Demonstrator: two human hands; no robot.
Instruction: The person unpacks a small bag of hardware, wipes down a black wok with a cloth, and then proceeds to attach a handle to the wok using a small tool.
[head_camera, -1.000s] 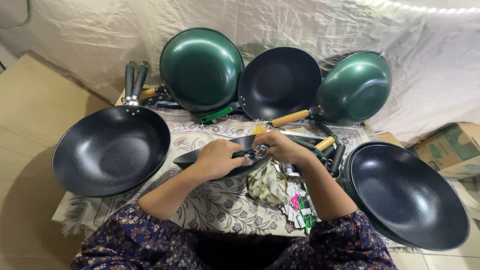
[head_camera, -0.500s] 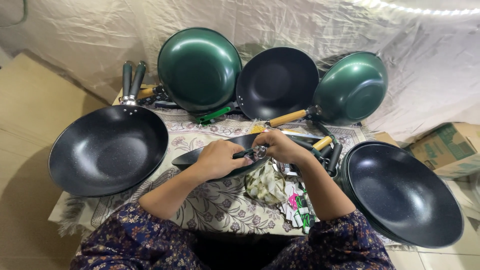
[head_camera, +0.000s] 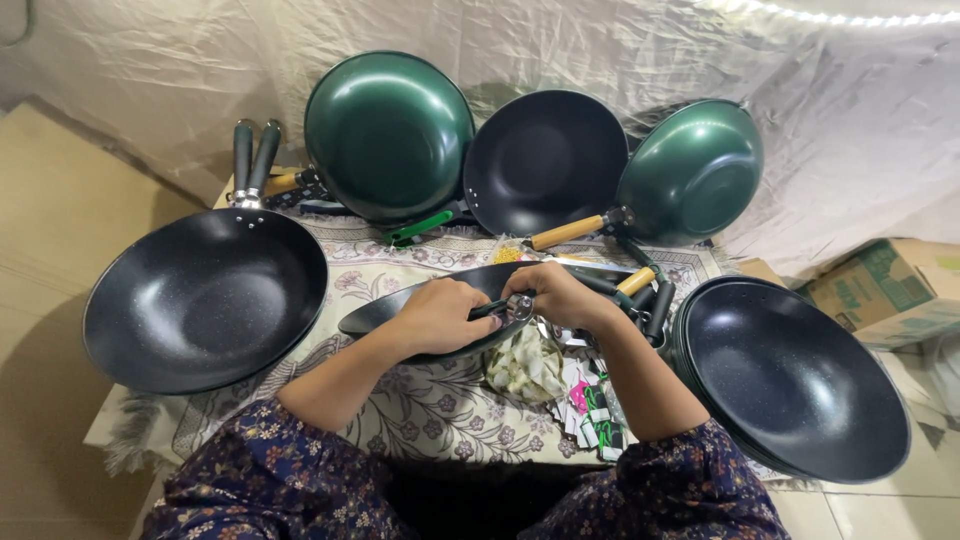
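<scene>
Centrally, right-hand fingers pinch a small metal fitting at the dark pan, left hand clamped on its near rim; best held level, steady, finished woks stacked at 3 o'clock on the worktop.

Both hands, left hand and right hand, sit slightly lower over the dark pan; the camera view shifts slightly, little else changes.
</scene>
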